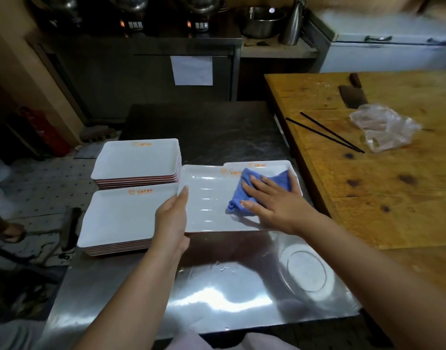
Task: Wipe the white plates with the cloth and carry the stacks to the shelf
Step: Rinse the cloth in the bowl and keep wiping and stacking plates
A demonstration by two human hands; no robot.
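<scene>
The scene is dim and soft, darkest in the upper left and along the left edge, where the floor and cabinets sink into near-black with little detail. Light from overhead throws broad white glare across the steel table (217, 299) in the lower middle, and the white plates (131, 160) and the wooden board (383, 173) at right read brightest, while the hands cast faint shadows below them. Wide-angle distortion bends the table edges and stretches the forearms toward the bottom corners, and the upper right corner is smeared with blur.
</scene>
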